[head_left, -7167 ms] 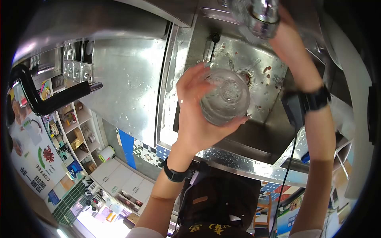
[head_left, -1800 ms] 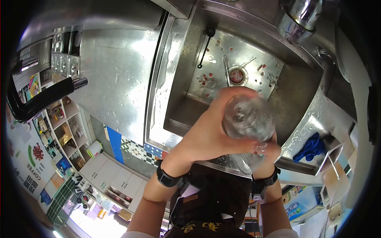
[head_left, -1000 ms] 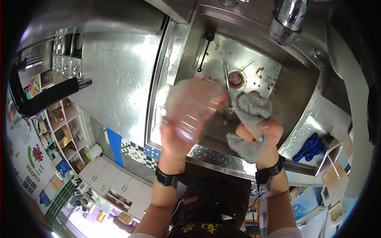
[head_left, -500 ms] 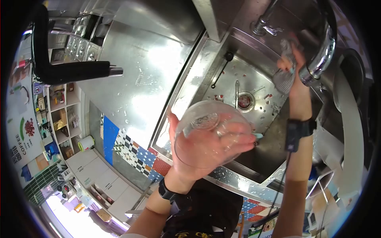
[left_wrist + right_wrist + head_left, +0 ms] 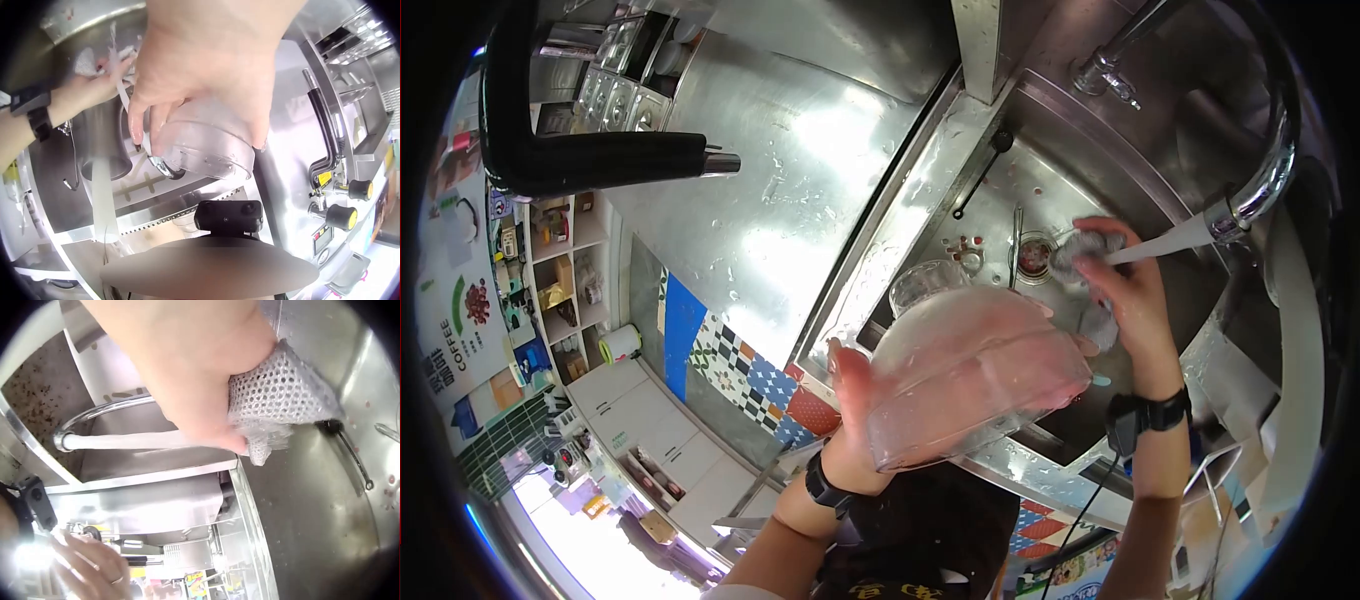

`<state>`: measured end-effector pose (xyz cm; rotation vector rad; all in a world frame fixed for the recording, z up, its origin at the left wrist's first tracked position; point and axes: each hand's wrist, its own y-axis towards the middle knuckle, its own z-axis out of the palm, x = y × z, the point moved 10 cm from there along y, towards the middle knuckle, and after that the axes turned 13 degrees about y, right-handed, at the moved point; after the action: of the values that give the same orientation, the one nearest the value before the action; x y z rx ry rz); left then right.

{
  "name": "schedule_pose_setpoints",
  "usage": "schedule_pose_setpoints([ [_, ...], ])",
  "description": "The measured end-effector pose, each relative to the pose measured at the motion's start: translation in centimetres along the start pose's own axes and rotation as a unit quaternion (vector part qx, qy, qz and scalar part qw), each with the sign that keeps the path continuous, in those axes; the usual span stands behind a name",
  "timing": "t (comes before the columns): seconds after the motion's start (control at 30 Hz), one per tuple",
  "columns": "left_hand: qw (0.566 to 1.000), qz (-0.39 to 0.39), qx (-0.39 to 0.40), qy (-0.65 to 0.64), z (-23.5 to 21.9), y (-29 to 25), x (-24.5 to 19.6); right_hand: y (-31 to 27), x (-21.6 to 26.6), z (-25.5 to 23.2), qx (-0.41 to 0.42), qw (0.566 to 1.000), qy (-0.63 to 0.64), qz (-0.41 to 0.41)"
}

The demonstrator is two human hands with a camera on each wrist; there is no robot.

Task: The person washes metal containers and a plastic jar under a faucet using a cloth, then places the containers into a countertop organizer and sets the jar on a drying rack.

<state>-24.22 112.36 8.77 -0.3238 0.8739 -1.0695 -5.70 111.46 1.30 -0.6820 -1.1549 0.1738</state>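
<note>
My left hand grips a clear, round, wet container, thumb on one side and fingers on the other. It is tilted over the near left edge of the sink, and part of the hand shows through its wall. A clear round part is visible at its far end. Over the sink, my right hand holds a bunched grey mesh cloth. Running water from the tap strikes that hand and cloth. The right fingers are partly hidden behind the cloth.
A black long-handled spoon and a metal utensil lie in the sink near the drain, among small red bits. To the left is a wet steel counter, with a black-handled pipe jutting above it.
Both hands were on the clear container; the right hand now holds the mesh cloth and has come back from the tap area into the water stream. The left hand has tilted the container.
</note>
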Motion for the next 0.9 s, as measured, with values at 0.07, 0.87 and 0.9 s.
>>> schedule_pose_setpoints([
  [0.07, 0.997, -0.018, -0.038, 0.056, -1.0, 0.0, 0.2, -1.4, -0.2, -0.8, -0.053, 0.996, 0.065, -0.018],
  [0.87, 0.978, 0.070, -0.019, 0.194, 4.0, 5.3, 2.2, -7.2, 4.4, 4.6, 0.031, 0.926, -0.220, -0.307],
  [0.9, 0.965, 0.089, -0.018, 0.246, 4.1, 5.9, 2.4, -7.0, 3.6, 4.0, 0.064, 0.937, -0.169, -0.298],
])
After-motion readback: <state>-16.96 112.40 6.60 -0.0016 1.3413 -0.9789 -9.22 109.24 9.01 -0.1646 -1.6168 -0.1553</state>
